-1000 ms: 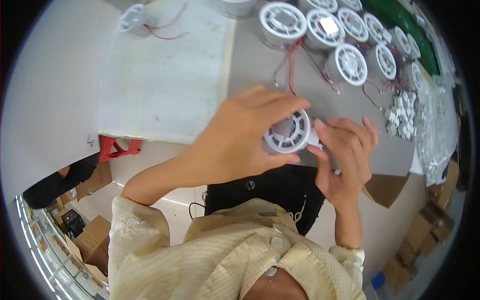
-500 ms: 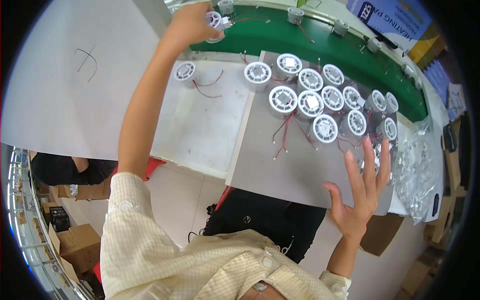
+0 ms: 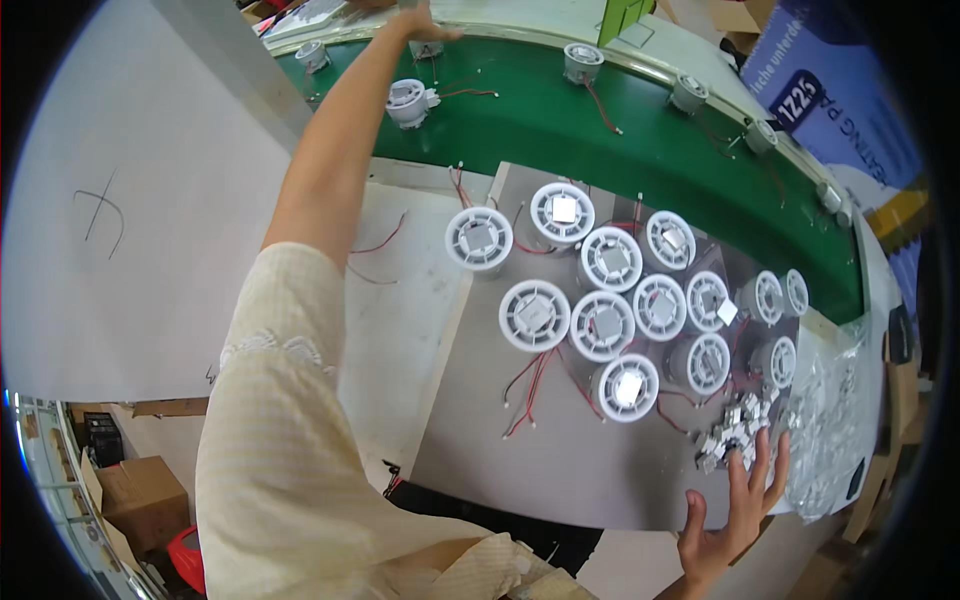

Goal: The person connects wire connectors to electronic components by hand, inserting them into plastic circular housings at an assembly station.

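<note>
My left hand (image 3: pixel 424 26) reaches over the far edge of the green belt (image 3: pixel 480 110), thumb stretched out, directly above a small white cup-shaped housing (image 3: pixel 427 48). The upper frame edge cuts off some of its fingers. Closer in, a white housing (image 3: pixel 407 103) with red wires sits on the belt, apart from the hand. Several round white housings with ribbed rims, such as one with a silver square (image 3: pixel 628 388), stand on the grey board (image 3: pixel 560 470). My right hand (image 3: pixel 735 530) is open, fingers spread, beside a pile of small white-and-metal parts (image 3: pixel 735 430).
Along the belt stand more housings, one of them (image 3: pixel 583 62) with trailing wires. Clear plastic bags (image 3: pixel 825 430) lie right of the board. A large white panel (image 3: pixel 130 220) rises at left. A blue printed box (image 3: pixel 830 90) stands far right, near a green stand (image 3: pixel 624 20).
My left hand has left the white housing on the belt and moved farther away, to another housing. The view has shifted forward. My right hand remains spread near the small parts.
</note>
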Demonstrator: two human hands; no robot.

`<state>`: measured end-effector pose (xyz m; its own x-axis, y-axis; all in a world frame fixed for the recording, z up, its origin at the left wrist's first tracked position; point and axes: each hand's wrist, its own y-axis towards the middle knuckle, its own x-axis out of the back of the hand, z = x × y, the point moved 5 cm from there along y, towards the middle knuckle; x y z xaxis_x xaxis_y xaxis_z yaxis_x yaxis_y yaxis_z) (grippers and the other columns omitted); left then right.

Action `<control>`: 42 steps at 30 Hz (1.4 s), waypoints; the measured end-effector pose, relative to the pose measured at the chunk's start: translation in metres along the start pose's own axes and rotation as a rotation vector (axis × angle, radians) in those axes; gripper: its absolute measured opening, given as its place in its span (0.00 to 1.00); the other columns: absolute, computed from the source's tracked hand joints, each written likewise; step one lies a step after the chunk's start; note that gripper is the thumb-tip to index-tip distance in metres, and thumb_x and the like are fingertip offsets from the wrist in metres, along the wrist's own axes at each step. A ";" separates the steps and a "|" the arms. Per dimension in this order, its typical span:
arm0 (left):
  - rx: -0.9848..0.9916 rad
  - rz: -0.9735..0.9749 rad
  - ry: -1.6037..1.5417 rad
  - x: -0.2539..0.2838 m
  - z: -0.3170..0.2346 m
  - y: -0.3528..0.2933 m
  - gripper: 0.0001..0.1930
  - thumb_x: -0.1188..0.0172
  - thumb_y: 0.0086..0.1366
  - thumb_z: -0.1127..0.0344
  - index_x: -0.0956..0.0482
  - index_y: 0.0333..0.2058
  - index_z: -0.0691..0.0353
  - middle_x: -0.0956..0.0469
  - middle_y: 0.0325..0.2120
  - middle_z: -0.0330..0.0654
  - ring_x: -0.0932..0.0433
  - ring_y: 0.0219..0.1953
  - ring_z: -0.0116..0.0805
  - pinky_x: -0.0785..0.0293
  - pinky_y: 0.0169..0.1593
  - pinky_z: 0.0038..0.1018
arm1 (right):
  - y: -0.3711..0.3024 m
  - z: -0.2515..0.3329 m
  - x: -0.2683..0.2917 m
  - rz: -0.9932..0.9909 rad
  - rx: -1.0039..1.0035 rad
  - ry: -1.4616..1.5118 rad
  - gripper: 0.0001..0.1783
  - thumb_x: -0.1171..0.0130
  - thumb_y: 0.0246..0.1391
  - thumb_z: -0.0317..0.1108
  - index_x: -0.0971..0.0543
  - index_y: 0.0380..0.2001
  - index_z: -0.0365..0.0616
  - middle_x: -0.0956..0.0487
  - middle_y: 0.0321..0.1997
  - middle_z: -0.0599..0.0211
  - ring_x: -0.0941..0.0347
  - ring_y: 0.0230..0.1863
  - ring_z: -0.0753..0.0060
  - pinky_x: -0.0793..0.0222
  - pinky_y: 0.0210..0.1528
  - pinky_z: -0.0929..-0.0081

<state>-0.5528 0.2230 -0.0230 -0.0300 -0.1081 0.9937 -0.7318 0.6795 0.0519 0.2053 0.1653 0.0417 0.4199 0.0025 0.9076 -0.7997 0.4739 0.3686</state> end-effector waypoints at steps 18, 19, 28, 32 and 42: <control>-0.131 -0.413 -0.329 0.218 -0.187 -0.435 0.27 0.25 0.47 0.56 0.19 0.44 0.64 0.17 0.38 0.49 0.17 0.40 0.40 0.22 0.41 0.33 | 0.083 0.100 0.008 -0.492 0.112 0.397 0.49 0.26 0.46 0.50 0.35 0.64 0.32 0.30 0.64 0.40 0.34 0.66 0.43 0.41 0.65 0.51; -0.408 -0.601 -0.213 0.194 -0.193 -0.461 0.27 0.23 0.45 0.58 0.20 0.43 0.60 0.16 0.32 0.42 0.17 0.31 0.32 0.20 0.32 0.27 | 0.088 0.111 0.006 -0.461 0.158 0.340 0.48 0.25 0.46 0.47 0.35 0.64 0.33 0.29 0.64 0.42 0.32 0.64 0.43 0.40 0.64 0.53; -0.128 -0.185 -0.547 0.085 -0.207 -0.558 0.25 0.22 0.49 0.54 0.24 0.35 0.65 0.22 0.27 0.44 0.24 0.21 0.36 0.29 0.25 0.31 | 0.003 0.107 -0.051 -0.175 -0.105 0.662 0.19 0.31 0.46 0.22 0.20 0.44 0.40 0.16 0.43 0.62 0.19 0.34 0.64 0.27 0.41 0.71; -0.154 -0.126 -0.368 0.053 -0.213 -0.575 0.27 0.24 0.49 0.47 0.24 0.34 0.64 0.23 0.25 0.45 0.23 0.23 0.45 0.29 0.27 0.36 | -0.033 0.087 -0.061 -0.191 -0.172 0.704 0.06 0.31 0.45 0.20 0.15 0.28 0.41 0.15 0.29 0.66 0.21 0.30 0.66 0.27 0.35 0.74; -0.951 -0.222 -0.392 0.041 -0.256 -0.599 0.32 0.30 0.54 0.57 0.27 0.55 0.66 0.24 0.39 0.49 0.24 0.42 0.46 0.28 0.43 0.35 | -0.045 0.054 -0.073 -0.098 -0.220 0.760 0.06 0.31 0.47 0.22 0.16 0.31 0.39 0.18 0.29 0.64 0.22 0.30 0.65 0.27 0.34 0.73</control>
<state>0.0584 -0.0026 0.0119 -0.3034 -0.4115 0.8594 0.0831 0.8871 0.4541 0.1871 0.0960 -0.0300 0.7250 0.5139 0.4585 -0.6741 0.6659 0.3196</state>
